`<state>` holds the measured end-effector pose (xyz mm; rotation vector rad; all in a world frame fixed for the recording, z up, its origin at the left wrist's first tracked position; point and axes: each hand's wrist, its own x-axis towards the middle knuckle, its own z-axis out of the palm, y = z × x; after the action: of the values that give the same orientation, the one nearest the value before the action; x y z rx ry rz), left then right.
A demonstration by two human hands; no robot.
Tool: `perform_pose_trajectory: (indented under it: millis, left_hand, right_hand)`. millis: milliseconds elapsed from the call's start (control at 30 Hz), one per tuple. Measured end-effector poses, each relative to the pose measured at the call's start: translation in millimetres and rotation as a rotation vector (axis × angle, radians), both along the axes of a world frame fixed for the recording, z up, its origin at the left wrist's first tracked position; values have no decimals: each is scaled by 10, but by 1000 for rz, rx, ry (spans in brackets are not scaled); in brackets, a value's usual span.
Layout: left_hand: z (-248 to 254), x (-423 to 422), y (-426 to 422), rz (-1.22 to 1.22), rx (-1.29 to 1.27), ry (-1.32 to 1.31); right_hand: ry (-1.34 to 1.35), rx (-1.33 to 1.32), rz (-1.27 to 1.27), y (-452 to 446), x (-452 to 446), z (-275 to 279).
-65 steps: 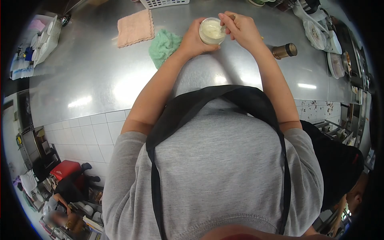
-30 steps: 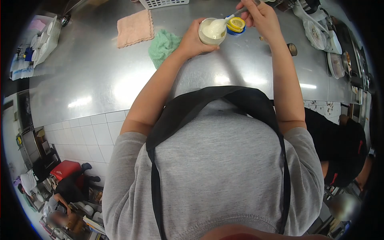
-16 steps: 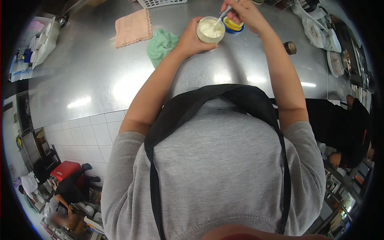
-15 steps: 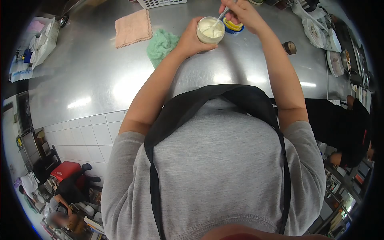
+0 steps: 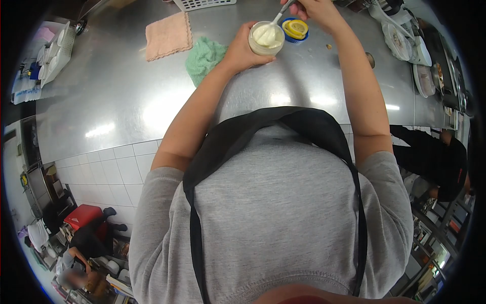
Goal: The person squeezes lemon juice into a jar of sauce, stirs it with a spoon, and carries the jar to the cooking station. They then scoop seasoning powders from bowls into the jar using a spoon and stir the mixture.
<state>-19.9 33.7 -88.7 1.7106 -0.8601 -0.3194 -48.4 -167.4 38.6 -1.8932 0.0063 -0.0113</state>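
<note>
Near the top centre, my left hand (image 5: 244, 52) is wrapped round a clear jar (image 5: 266, 49) of creamy white stuff. My right hand (image 5: 311, 11) pinches the handle of a spoon (image 5: 279, 14), whose bowl end rests in the cream at the jar's mouth. Just right of the jar stands a small blue bowl (image 5: 295, 39) with yellow lemon slices (image 5: 297, 28) in it. A crumpled green cloth (image 5: 203, 60) lies left of my left hand, and a flat peach cloth (image 5: 169, 36) is further left.
All this is on a steel table (image 5: 116, 86). A white basket (image 5: 205, 4) stands at its far edge. My right forearm partly hides a brown-capped container (image 5: 370, 60). Dishes line the right side. One person (image 5: 438, 164) is at the right, another at the lower left.
My right hand has risen with the spoon and shifted towards the top edge, uncovering the lemon slices more. My left hand keeps its hold on the jar. The person at the right has moved farther away.
</note>
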Motion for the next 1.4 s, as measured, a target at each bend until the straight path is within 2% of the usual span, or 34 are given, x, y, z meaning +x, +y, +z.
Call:
perform_pose_trajectory:
  millis: [167, 267, 533, 700, 767, 800, 867, 900, 1033, 1200, 1333, 1400]
  left_hand:
    - [-32, 16, -5, 7, 20, -32]
    - [-36, 12, -13, -4, 0, -14]
    - [-15, 3, -13, 4, 5, -19]
    - [21, 36, 10, -46, 15, 16]
    - [33, 39, 8, -58, 11, 32]
    - [23, 44, 13, -69, 8, 48]
    - [3, 53, 14, -63, 11, 24]
    - [0, 56, 5, -61, 10, -2]
    - [-18, 36, 6, -40, 15, -30]
    - [1, 22, 9, -53, -8, 46]
    - [-17, -12, -28, 7, 8, -68]
    - [-12, -50, -39, 43, 7, -65]
  right_hand:
    - [76, 92, -39, 102, -50, -314]
    - [111, -50, 89, 81, -80, -400]
    - [28, -31, 50, -121, 97, 5]
    - [16, -90, 106, -65, 130, -227]
    - [86, -171, 121, 81, 95, -364]
    - [203, -126, 141, 125, 68, -319]
    - [118, -119, 138, 114, 86, -292]
    - [33, -115, 133, 89, 97, -265]
    - [45, 10, -5, -47, 111, -153]
    - [76, 81, -25, 163, -42, -456]
    - [-18, 11, -122, 40, -172, -254]
    - [-26, 139, -230, 36, -222, -214]
